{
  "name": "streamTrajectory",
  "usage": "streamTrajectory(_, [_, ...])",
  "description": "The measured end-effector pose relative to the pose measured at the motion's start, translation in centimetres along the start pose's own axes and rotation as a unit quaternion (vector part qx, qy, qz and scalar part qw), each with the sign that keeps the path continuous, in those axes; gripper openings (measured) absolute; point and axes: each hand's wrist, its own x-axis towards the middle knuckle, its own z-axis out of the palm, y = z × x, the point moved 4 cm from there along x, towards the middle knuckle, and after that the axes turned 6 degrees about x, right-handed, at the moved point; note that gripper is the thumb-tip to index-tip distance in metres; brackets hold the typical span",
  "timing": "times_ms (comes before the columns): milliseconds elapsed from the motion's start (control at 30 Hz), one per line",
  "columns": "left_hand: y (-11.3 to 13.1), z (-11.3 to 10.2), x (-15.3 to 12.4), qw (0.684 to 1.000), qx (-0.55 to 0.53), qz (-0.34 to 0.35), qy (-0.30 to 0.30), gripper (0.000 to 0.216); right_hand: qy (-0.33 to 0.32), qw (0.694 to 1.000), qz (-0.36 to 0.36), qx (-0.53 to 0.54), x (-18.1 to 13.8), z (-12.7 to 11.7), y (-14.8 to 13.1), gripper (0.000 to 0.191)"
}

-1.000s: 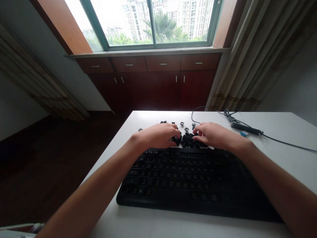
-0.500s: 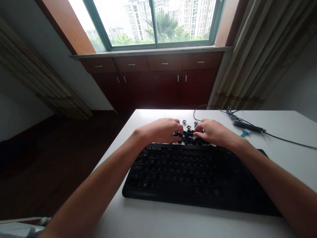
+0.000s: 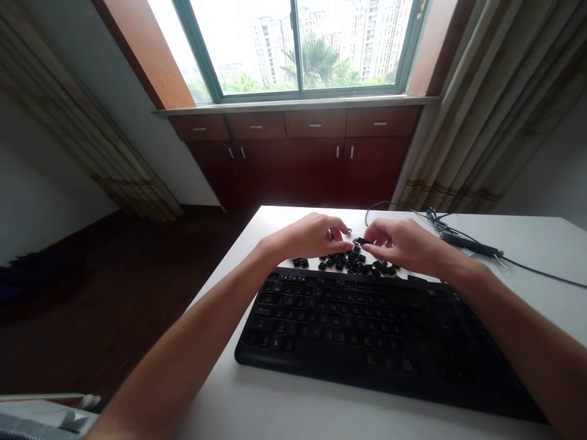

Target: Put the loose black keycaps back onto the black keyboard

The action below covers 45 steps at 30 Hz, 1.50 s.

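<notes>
Hovering above a scattered heap of small black plastic keycaps (image 3: 348, 264), the left hand (image 3: 312, 237) has its fingers curled downward; whether it grips anything cannot be told. The right hand (image 3: 403, 244) pinches a single black keycap (image 3: 360, 241) between thumb and forefinger, just over the heap. The heap lies on the white table (image 3: 527, 244), directly behind the black computer keyboard (image 3: 367, 330). A black cable (image 3: 472, 247) lies to the right.
</notes>
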Motion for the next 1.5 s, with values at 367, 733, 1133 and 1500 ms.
streamTrajectory(367, [0.1, -0.1, -0.1, 0.99, -0.14, 0.022, 0.01, 0.031, 0.048, 0.992, -0.115, -0.008, -0.4, -0.4, -2.7, 0.024])
streamTrajectory(733, [0.6, -0.6, -0.2, 0.981, -0.194, 0.008, -0.011, 0.032, 0.053, 0.989, -0.14, -0.024, -0.4, -0.7, -3.1, 0.022])
streamTrajectory(1133, [0.3, -0.5, 0.1, 0.984, -0.18, 0.005, -0.011, 0.038, 0.006, 0.996, -0.045, 0.078, -0.6, -1.7, -1.8, 0.017])
streamTrajectory(1500, [0.9, -0.2, 0.2, 0.987, -0.16, 0.01, -0.01, 0.031, -0.024, 0.994, -0.066, 0.088, -0.5, -1.6, -2.0, 0.016])
